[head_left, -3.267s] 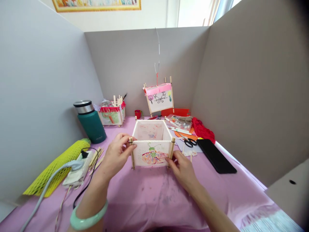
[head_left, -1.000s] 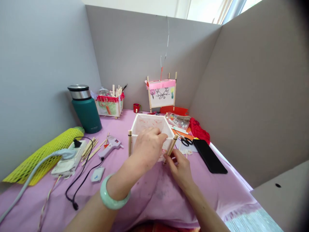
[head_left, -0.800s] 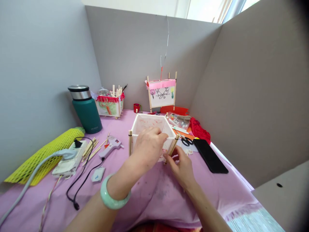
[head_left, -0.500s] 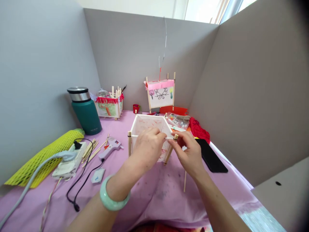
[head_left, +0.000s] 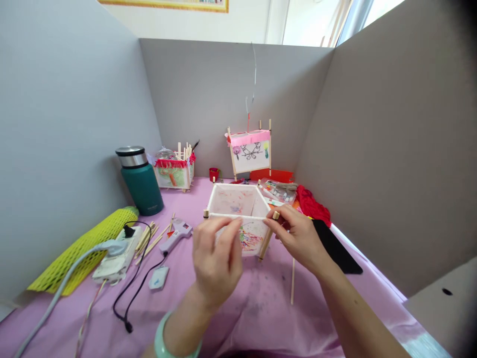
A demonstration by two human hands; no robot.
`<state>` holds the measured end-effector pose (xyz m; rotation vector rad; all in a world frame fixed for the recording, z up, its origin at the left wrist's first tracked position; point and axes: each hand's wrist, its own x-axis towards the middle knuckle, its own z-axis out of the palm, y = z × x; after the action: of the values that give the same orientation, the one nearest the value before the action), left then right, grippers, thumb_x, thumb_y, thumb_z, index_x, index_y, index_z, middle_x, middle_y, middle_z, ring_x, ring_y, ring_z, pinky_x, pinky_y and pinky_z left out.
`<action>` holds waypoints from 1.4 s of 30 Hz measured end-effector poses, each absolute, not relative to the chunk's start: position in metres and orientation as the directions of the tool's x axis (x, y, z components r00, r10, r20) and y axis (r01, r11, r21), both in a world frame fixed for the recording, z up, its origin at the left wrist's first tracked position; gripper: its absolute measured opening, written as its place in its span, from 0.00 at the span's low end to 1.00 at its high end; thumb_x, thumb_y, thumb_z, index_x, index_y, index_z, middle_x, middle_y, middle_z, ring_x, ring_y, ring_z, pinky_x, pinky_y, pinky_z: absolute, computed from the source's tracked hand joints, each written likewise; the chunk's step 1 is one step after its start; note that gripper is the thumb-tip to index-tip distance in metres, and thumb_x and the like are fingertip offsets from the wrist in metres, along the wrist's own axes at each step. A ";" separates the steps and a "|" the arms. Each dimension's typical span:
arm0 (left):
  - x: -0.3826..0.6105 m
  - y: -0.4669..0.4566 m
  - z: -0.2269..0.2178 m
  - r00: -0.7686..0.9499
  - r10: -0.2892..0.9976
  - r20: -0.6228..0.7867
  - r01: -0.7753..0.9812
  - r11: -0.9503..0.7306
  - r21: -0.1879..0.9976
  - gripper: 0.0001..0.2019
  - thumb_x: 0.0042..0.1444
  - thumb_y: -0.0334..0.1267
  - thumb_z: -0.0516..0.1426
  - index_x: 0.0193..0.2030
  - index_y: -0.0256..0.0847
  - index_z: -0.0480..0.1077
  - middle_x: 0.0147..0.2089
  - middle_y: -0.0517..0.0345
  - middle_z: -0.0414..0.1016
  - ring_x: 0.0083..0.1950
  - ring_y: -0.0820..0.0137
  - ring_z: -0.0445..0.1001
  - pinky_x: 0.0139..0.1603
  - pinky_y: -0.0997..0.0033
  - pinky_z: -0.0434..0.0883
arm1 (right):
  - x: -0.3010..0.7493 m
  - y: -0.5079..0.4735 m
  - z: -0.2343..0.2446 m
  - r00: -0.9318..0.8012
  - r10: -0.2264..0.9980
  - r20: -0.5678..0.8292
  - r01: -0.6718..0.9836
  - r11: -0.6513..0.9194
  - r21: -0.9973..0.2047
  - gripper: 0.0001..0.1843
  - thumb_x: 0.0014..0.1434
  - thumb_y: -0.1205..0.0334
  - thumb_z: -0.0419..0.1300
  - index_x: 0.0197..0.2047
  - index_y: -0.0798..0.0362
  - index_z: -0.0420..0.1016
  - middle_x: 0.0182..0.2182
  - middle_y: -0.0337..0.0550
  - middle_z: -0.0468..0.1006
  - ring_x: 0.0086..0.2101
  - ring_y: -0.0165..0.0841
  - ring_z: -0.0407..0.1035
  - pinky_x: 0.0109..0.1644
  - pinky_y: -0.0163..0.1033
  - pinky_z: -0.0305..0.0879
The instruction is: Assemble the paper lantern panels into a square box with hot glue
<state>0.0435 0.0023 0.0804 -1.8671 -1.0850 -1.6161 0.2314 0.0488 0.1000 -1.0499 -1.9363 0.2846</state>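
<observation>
In front of me stands a white paper lantern (head_left: 257,229), open at the top, with wooden stick posts at its corners and coloured scribbles on its near side. My right hand (head_left: 298,237) is closed on its near right corner, thumb and fingers around the rim by the post. Before its near side is my left hand (head_left: 218,261), fingers curled and thumb and forefinger drawn together close to the front rim. I cannot make out whether a small thing is between them. A green bangle (head_left: 168,338) circles the left wrist.
A hot glue gun (head_left: 176,235), wooden sticks (head_left: 147,238), a power strip (head_left: 118,256) and a teal bottle (head_left: 142,186) are left. Behind, a finished lantern (head_left: 250,151) hangs from a wire. A black phone-like slab (head_left: 337,248) and red cloth (head_left: 313,204) lie right.
My left hand has drawn back from the right part of the lantern's rim, toward me and to the left. The right hand stays at the corner. The view has tilted up slightly.
</observation>
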 end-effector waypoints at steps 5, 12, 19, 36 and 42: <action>0.019 -0.004 0.042 -0.324 0.519 0.791 0.769 -0.343 0.539 0.20 0.56 0.34 0.56 0.56 0.38 0.62 0.52 0.43 0.65 0.52 0.57 0.68 0.52 0.51 0.69 | 0.234 0.048 0.100 -0.226 0.767 0.601 0.552 0.609 -0.569 0.06 0.61 0.60 0.57 0.33 0.51 0.69 0.30 0.38 0.66 0.28 0.30 0.64 0.32 0.36 0.62; 0.003 0.010 0.014 -0.208 0.843 0.497 0.766 -0.176 0.618 0.12 0.60 0.36 0.49 0.49 0.38 0.65 0.42 0.50 0.73 0.41 0.60 0.74 0.40 0.59 0.71 | 0.234 0.049 0.099 -0.211 0.772 0.599 0.546 0.602 -0.583 0.06 0.61 0.60 0.57 0.33 0.52 0.70 0.31 0.39 0.65 0.29 0.30 0.64 0.32 0.37 0.63; -0.001 0.012 0.031 -0.125 0.724 0.678 0.920 -0.171 0.353 0.12 0.61 0.33 0.48 0.49 0.37 0.67 0.39 0.49 0.75 0.35 0.63 0.74 0.35 0.64 0.69 | 0.236 0.051 0.099 -0.155 0.792 0.591 0.486 0.582 -0.652 0.08 0.60 0.59 0.58 0.30 0.52 0.70 0.30 0.38 0.65 0.28 0.30 0.64 0.30 0.36 0.65; 0.016 0.029 0.140 0.441 0.517 0.733 0.870 -0.447 -0.208 0.11 0.60 0.29 0.52 0.45 0.41 0.74 0.37 0.53 0.74 0.40 0.66 0.70 0.34 0.69 0.67 | 0.196 0.041 0.003 0.140 0.989 0.053 -0.190 0.080 -0.979 0.16 0.51 0.48 0.61 0.33 0.51 0.69 0.25 0.35 0.69 0.26 0.32 0.69 0.31 0.42 0.73; 0.022 0.019 0.134 0.474 0.565 0.675 0.829 -0.545 -0.127 0.10 0.60 0.30 0.53 0.43 0.42 0.74 0.36 0.53 0.73 0.39 0.67 0.70 0.37 0.69 0.68 | 0.221 0.035 0.008 0.095 0.981 0.167 0.231 0.142 -0.963 0.02 0.49 0.63 0.62 0.28 0.52 0.74 0.31 0.42 0.72 0.33 0.36 0.68 0.41 0.45 0.67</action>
<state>0.0224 0.0194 0.1343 -2.2847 -1.1599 -0.8083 0.2208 0.0353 0.0077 -1.3027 -1.3538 0.8949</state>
